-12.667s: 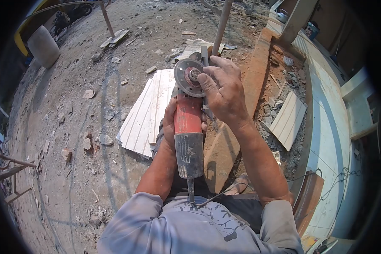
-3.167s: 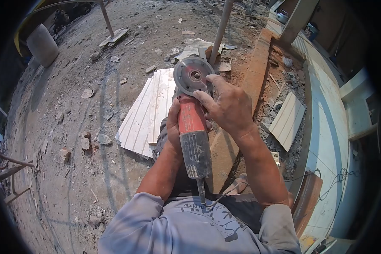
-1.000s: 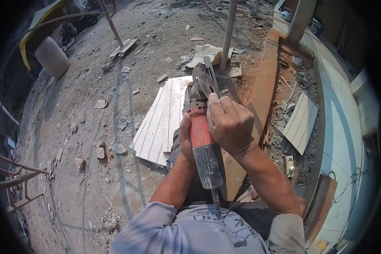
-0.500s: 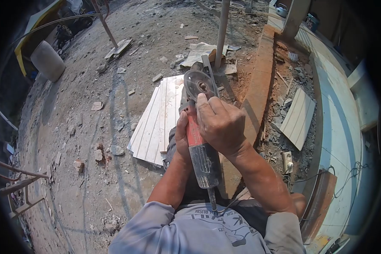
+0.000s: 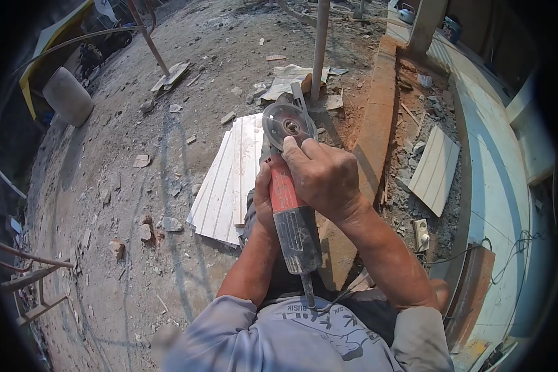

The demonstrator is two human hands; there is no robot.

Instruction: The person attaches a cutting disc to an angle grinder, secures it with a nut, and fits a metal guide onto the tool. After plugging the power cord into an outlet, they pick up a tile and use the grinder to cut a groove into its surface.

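Red-bodied angle grinder [image 5: 289,204] sat clamped in the left hand [image 5: 263,198], right hand [image 5: 321,177] fingers curled over its neck beside the bare disc [image 5: 286,123]; a bumped switch risked cut fingertips.

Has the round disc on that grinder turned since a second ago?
Yes. The disc now shows its flat face; a second ago it stood nearly edge-on against the pale boards.
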